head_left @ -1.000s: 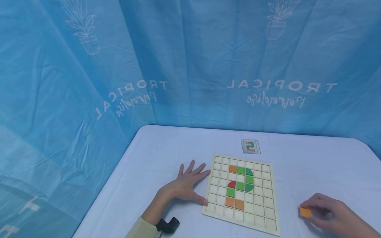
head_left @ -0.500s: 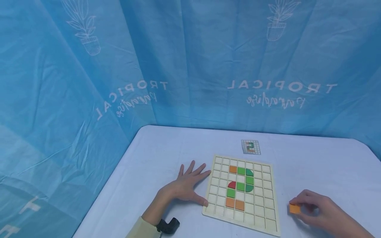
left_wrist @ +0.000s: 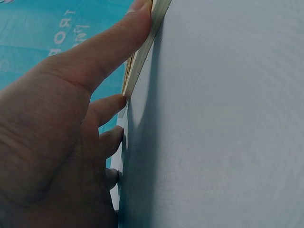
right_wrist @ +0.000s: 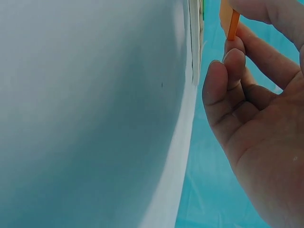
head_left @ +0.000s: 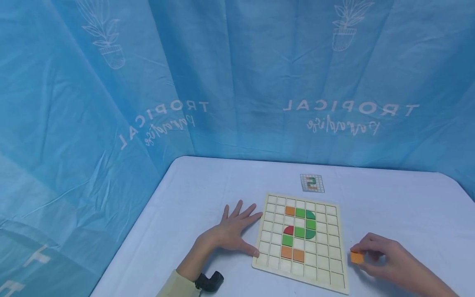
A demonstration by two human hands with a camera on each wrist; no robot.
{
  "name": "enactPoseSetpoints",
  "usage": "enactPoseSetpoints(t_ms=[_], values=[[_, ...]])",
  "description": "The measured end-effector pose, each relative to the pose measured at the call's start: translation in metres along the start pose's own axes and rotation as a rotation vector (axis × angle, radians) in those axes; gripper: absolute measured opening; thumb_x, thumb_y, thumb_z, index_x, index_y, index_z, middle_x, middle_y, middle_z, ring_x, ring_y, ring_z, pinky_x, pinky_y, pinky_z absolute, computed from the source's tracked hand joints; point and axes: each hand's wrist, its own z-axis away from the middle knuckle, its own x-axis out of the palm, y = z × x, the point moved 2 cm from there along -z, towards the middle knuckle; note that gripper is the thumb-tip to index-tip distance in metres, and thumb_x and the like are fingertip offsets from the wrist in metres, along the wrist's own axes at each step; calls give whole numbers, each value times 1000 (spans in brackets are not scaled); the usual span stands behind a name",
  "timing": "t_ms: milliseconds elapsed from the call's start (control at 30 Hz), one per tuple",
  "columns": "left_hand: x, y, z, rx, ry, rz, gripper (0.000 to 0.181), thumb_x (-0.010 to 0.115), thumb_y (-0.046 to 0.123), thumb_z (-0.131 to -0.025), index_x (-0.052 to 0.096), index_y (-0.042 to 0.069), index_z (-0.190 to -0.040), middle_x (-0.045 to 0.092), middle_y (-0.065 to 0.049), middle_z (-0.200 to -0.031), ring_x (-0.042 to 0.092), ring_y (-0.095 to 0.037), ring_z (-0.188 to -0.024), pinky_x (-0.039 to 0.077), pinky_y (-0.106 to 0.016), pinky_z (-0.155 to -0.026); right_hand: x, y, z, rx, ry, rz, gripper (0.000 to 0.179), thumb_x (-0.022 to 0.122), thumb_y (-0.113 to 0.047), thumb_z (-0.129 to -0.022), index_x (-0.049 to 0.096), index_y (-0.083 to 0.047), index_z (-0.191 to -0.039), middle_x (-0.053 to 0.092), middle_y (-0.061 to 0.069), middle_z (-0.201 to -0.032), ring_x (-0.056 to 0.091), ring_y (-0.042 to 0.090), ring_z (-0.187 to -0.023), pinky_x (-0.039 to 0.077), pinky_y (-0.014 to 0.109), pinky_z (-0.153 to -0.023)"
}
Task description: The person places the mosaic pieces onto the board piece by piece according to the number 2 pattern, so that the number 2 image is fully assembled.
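Note:
A pale wooden grid board (head_left: 326, 264) lies on the table, with green, orange and red tiles set in some of its squares. My left hand (head_left: 231, 235) is spread flat beside the board, its thumb on the near left corner and its index fingertip at the left edge. In the left wrist view the thumb (left_wrist: 109, 52) touches the board's rim (left_wrist: 142, 57). Just right of the board, my right hand (head_left: 386, 258) pinches an orange square tile (head_left: 357, 258) between thumb and fingers. The right wrist view shows this thin tile (right_wrist: 232, 23) edge-on.
Behind the board lies a small card (head_left: 312, 183) printed with a grid and a coloured figure like a 2. The white-covered table (head_left: 222, 177) ends at a blue curtain (head_left: 237, 82). A black strap device (head_left: 210, 281) sits at my left wrist.
My right hand has moved left with the orange tile, from well right of the board to close by its right edge. The left hand has stayed still.

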Motion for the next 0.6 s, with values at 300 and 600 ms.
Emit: enactPoseSetpoints(t_ms=[300,600], values=[[-2,1,1,-1,1,-4,108,67,78,-63,24,36,-153,8,7,-160,-11,-28,-144,-10,-61,-108,4,-5,-5,40,-21,9,25,80,-23,-78,71,-25,-101,57,-12,-88,51,6,-74,44,22,-59],[-1,0,0,-2,4,0,109,67,79,-62,24,37,-152,8,7,-160,-11,-28,-144,-10,-61,-108,10,-13,-15,26,-36,-19,27,80,-31,-78,71,-25,-103,57,-11,-90,51,6,-74,43,22,-58]])
